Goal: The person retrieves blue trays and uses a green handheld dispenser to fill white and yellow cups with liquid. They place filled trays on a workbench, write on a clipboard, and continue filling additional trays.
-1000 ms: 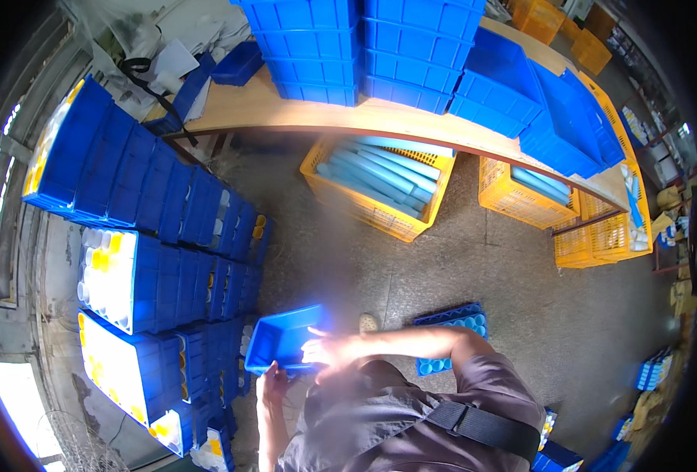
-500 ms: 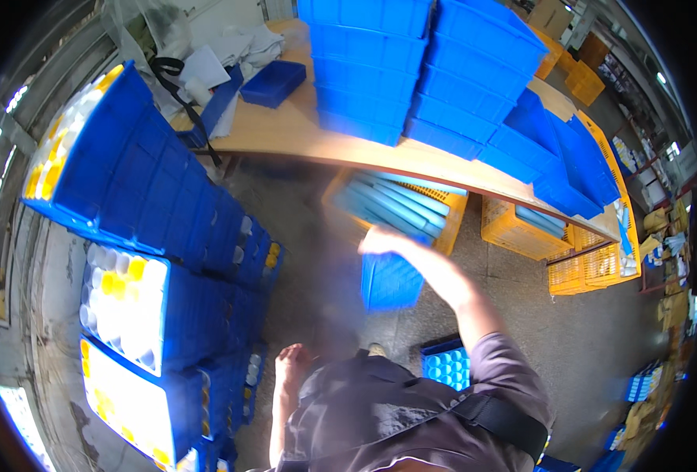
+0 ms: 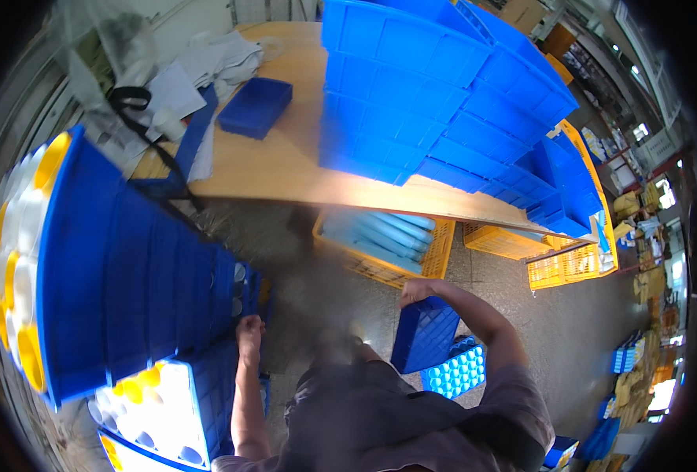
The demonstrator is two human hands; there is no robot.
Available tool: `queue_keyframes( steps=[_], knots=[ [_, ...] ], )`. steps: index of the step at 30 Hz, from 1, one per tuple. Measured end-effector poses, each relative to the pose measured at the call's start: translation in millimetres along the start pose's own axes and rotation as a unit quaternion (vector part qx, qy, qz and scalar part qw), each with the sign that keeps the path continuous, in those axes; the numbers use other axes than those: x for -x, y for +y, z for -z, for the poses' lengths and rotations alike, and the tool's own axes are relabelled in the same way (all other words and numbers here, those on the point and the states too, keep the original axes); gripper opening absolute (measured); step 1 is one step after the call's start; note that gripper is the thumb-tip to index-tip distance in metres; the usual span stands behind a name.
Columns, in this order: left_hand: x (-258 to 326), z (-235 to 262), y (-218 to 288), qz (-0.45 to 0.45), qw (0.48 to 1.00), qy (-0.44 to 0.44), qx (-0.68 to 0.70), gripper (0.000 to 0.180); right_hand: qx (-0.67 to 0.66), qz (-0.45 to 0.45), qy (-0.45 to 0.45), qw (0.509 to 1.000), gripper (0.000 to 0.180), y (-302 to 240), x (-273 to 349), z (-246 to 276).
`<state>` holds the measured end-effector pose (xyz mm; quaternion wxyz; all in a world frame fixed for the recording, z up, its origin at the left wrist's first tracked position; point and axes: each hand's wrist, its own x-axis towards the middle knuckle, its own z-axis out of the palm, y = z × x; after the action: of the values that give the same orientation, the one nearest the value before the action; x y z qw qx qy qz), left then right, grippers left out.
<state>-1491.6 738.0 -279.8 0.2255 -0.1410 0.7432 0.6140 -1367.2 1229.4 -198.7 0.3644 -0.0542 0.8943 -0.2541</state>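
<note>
Wooden table (image 3: 262, 169) spans the upper part of the frame. Stacked blue bins (image 3: 388, 79) stand on it, upper centre to upper right. Small blue tray (image 3: 256, 108) lies on the tabletop, left of these. Upper left: loose white papers (image 3: 177, 90); a black strap (image 3: 165, 153) hangs over the table edge. Centre, below that edge: yellow slatted crate (image 3: 440, 250) containing light-blue tubes (image 3: 392, 236). Second yellow crate (image 3: 499, 241) sits right of centre. Brown carton (image 3: 524, 14) at top right, partly cut off.
</note>
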Motion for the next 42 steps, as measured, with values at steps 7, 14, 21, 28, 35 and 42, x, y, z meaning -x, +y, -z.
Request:
queue_keyframes(
  steps=[7, 14, 21, 28, 35, 42],
  knots=[
    [-164.1, -129.9, 168.8, -0.331, 0.909, 0.045, -0.247, 0.017, 0.045, -0.047, 0.518, 0.853, 0.037, 45.8, 38.3, 50.3],
    [-321.9, -228.8, 333.1, -0.538, 0.656, 0.291, -0.442, 0.031, -0.037, -0.295, 0.291, 0.91, 0.041, 63.9, 59.6, -40.9],
    [-345.0, -223.9, 359.9, -0.401, 0.716, 0.175, -0.544, 0.016, -0.084, -0.327, 0.232, 0.912, 0.047, 91.0, 78.6, -95.0],
    [-72.6, -154.0, 247.7, -0.57, 0.711, 0.165, -0.378, 0.016, -0.083, -0.392, 0.327, 0.856, 0.04, 80.9, 49.0, -112.9],
    [33.8, -66.5, 172.4, -0.441, 0.802, 0.059, -0.399, 0.022, -0.112, -0.394, 0.306, 0.859, 0.042, 40.9, 29.8, -101.6],
    [-88.3, -78.2, 60.4, -0.048, 0.683, -0.381, -0.622, 0.043, -0.067, -0.335, -0.116, 0.933, 0.055, 34.1, 18.2, -138.5]
  ],
)
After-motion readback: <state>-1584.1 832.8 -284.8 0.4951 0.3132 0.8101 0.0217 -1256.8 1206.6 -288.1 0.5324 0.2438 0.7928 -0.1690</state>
